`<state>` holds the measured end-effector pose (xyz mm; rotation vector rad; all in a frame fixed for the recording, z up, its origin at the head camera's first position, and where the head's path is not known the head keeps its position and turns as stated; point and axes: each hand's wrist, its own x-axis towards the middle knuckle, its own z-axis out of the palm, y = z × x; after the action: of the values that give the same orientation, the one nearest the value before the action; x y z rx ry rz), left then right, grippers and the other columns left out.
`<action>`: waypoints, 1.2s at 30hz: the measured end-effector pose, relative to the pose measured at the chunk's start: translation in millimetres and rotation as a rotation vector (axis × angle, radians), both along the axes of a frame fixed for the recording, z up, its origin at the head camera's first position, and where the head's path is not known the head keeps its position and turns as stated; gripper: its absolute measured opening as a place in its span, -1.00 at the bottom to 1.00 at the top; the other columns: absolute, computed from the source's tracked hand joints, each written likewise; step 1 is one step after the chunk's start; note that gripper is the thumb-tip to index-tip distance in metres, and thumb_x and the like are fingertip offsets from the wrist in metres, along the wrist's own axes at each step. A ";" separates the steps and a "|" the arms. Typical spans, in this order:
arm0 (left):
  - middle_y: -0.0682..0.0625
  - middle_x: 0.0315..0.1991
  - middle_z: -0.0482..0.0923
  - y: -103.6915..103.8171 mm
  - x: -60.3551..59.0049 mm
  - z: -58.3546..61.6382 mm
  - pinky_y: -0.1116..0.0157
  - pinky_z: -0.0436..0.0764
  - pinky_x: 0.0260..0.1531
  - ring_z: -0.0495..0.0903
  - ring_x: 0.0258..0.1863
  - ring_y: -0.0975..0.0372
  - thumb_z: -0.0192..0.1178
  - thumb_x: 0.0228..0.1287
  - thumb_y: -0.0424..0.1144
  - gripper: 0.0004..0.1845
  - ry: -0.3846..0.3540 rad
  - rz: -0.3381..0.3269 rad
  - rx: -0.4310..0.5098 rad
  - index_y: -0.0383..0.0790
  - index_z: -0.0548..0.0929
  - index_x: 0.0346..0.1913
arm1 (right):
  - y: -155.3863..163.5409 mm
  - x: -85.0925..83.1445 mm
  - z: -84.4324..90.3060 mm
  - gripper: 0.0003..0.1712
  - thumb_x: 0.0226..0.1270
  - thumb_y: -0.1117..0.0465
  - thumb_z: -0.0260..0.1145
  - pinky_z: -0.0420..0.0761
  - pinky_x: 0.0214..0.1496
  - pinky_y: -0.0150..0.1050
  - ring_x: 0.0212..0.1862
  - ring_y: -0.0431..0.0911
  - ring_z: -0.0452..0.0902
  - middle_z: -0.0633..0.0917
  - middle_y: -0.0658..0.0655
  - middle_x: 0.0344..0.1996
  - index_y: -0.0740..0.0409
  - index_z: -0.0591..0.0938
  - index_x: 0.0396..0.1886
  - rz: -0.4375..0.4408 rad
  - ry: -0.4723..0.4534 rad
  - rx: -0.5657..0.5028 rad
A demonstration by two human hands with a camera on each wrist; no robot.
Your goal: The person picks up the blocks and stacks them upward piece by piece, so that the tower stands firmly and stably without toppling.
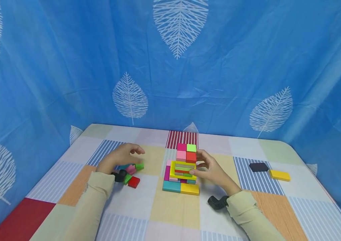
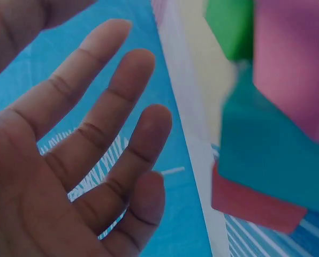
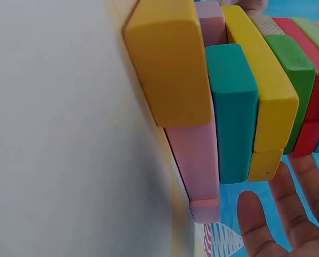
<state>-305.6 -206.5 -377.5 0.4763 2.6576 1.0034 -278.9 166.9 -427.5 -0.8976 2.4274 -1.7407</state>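
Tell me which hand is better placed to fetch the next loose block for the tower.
Left. The left hand hovers open right over the loose blocks, while the right hand is beside the block tower, its fingers at the tower's side, away from the pile.

The head camera looks forward and down over the patchwork table (image 1: 170, 214) from some way back. Each wrist camera sits very close, facing outward past its palm. The head and right wrist views share the block stack (image 1: 182, 170) (image 3: 240, 96).
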 end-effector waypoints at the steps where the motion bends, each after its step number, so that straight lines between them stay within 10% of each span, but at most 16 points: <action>1: -0.26 0.15 0.68 -1.2 0.9 -0.5 -0.07 0.68 0.20 0.55 0.22 -0.20 0.46 0.35 -0.36 -0.61 -0.010 0.004 -0.013 -0.41 0.72 0.18 | 0.1 0.0 -0.1 -0.19 0.32 0.30 0.55 0.69 0.20 -0.16 0.20 -0.05 0.58 0.66 0.34 0.21 0.42 0.42 0.48 0.000 0.001 0.003; 18: -0.04 -0.18 0.69 13.9 5.5 -18.4 0.09 0.72 -0.09 0.56 -0.18 0.10 0.62 0.03 -0.43 -0.70 0.037 0.117 -0.207 -0.30 0.82 -0.14 | -1.8 2.5 0.2 -0.18 0.32 0.25 0.55 0.68 0.21 -0.21 0.20 -0.09 0.58 0.67 0.32 0.23 0.38 0.43 0.49 -0.018 -0.022 0.023; 25: -0.05 -0.05 0.74 29.0 6.1 -10.6 -0.05 0.68 0.20 0.66 0.04 0.00 0.54 0.22 -0.37 -0.72 0.143 -0.042 -0.067 -0.28 0.78 -0.02 | -0.8 3.3 -1.2 -0.19 0.34 0.26 0.55 0.68 0.19 -0.25 0.17 -0.18 0.58 0.67 0.34 0.22 0.40 0.42 0.49 -0.005 -0.008 0.004; 36: -0.08 0.10 0.75 54.1 19.4 13.5 -0.10 0.64 0.17 0.62 0.07 -0.04 0.48 0.37 -0.31 -0.64 0.447 -0.104 0.180 -0.27 0.76 0.19 | -0.6 2.7 -5.2 -0.22 0.35 0.30 0.52 0.69 0.18 -0.23 0.16 -0.22 0.58 0.66 0.31 0.20 0.41 0.42 0.48 0.011 0.018 -0.021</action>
<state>-286.3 -152.4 -364.0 0.9701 2.8900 1.2311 -276.2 166.3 -432.7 -0.9310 2.4152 -1.7656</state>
